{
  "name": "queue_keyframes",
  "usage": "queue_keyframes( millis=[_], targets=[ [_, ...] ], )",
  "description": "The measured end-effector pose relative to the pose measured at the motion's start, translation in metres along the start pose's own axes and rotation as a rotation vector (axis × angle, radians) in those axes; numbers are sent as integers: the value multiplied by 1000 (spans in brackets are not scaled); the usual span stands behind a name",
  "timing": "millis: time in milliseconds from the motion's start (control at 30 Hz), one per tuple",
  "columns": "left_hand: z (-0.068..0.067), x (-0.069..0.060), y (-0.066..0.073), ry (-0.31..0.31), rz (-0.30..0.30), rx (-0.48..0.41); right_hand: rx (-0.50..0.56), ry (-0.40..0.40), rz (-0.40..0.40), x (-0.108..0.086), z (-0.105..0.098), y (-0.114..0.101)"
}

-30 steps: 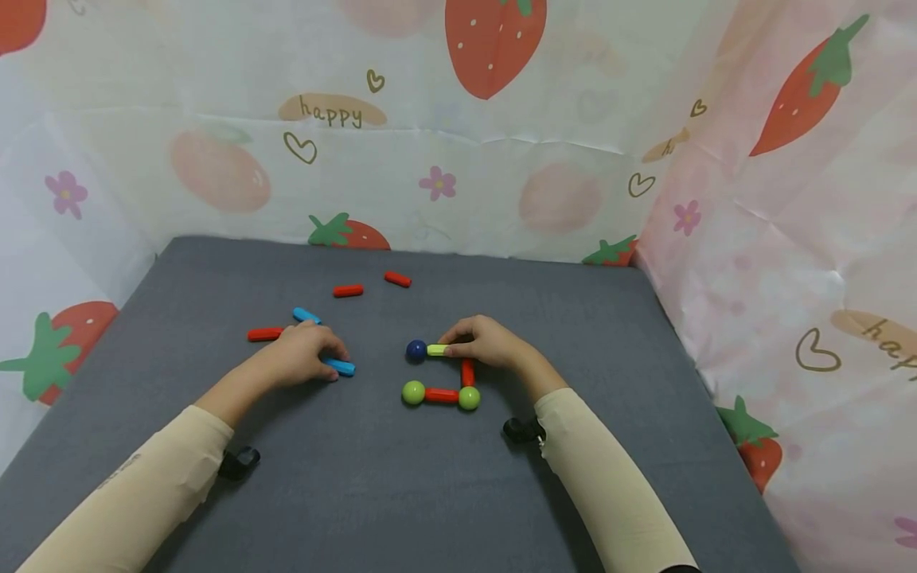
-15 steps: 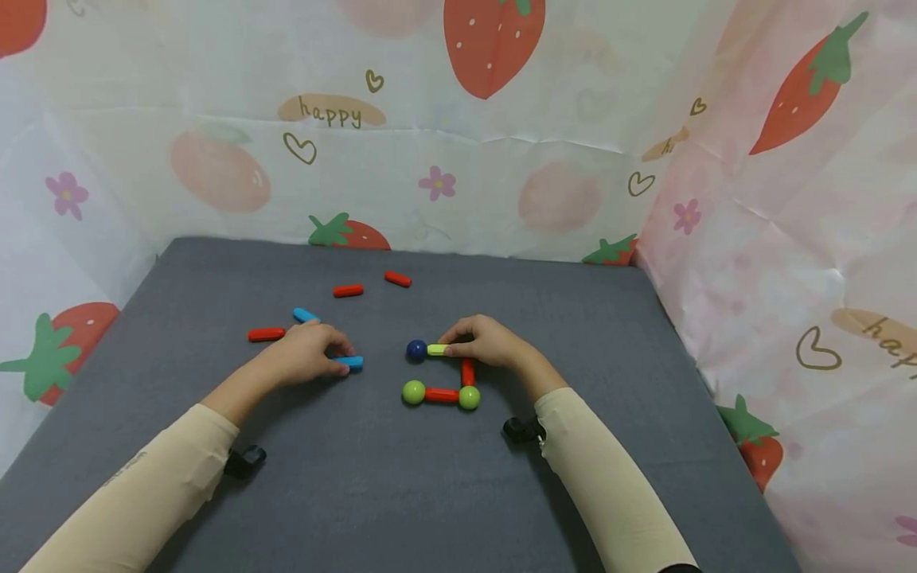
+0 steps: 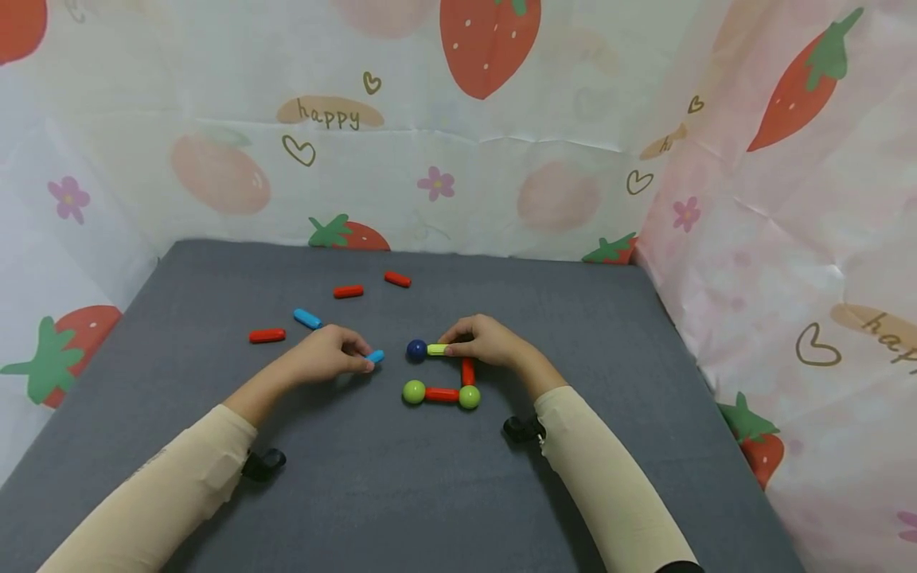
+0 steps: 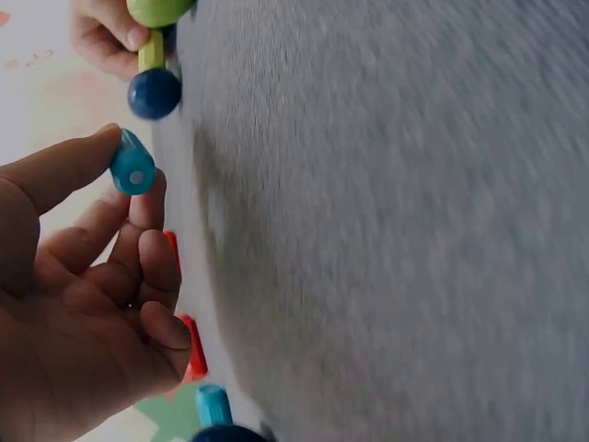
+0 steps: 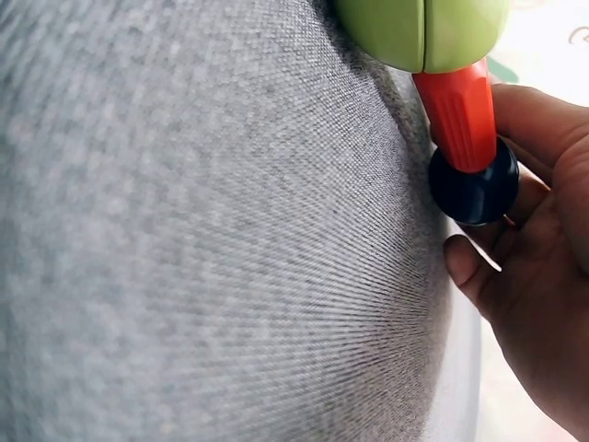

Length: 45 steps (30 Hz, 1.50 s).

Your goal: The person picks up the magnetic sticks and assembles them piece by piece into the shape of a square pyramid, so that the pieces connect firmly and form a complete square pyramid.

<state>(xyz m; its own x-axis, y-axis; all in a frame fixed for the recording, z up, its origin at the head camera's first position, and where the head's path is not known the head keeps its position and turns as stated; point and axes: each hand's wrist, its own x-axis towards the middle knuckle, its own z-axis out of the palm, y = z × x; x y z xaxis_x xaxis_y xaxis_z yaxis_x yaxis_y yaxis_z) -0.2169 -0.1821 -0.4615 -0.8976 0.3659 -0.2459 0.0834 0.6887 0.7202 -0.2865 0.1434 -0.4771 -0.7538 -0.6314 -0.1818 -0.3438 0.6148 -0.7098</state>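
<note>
My left hand [image 3: 331,354] pinches a light-blue stick [image 3: 376,356] between thumb and finger, above the cloth; in the left wrist view the blue stick [image 4: 133,166] points its end at the camera. My right hand [image 3: 487,342] pinches a yellow-green stick [image 3: 436,350] with a dark blue ball [image 3: 416,350] at its left end. A second dark blue ball [image 5: 474,184] shows by my right fingers in the right wrist view, joined to a red stick [image 5: 460,115]. That stick runs to a green ball [image 3: 469,397]; another red stick [image 3: 441,395] links it to a second green ball [image 3: 413,391].
Loose red sticks [image 3: 267,336] and another light-blue stick [image 3: 307,319] lie on the grey cloth [image 3: 401,493] at the back left. A further dark blue ball [image 4: 228,434] shows at the left wrist view's bottom edge. Strawberry-patterned sheets [image 3: 458,143] stand behind and beside the table.
My left hand has moved right with the light-blue stick, closer to the dark blue ball, and the stick has turned in the fingers. My right hand has stayed in place.
</note>
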Motion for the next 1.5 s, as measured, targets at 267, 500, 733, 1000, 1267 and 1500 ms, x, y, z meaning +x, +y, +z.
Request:
queue_keyframes(
  millis=[267,500,733,1000,1267,1500],
  targets=[
    [15,10,10,-15,-62,-36,-1,13,-1,1,3,2],
    [25,18,20,4,-94,-37,7,28,11,0,5,0],
    [34,22,28,38,-120,-37,19,46,11,0,7,0],
    [41,24,33,62,-160,-69,16,70,11,1,7,2],
    [48,27,40,93,-178,-97,16,82,22,1,7,2],
    [52,29,44,117,-188,-92,23,87,38,1,8,4]
  ],
)
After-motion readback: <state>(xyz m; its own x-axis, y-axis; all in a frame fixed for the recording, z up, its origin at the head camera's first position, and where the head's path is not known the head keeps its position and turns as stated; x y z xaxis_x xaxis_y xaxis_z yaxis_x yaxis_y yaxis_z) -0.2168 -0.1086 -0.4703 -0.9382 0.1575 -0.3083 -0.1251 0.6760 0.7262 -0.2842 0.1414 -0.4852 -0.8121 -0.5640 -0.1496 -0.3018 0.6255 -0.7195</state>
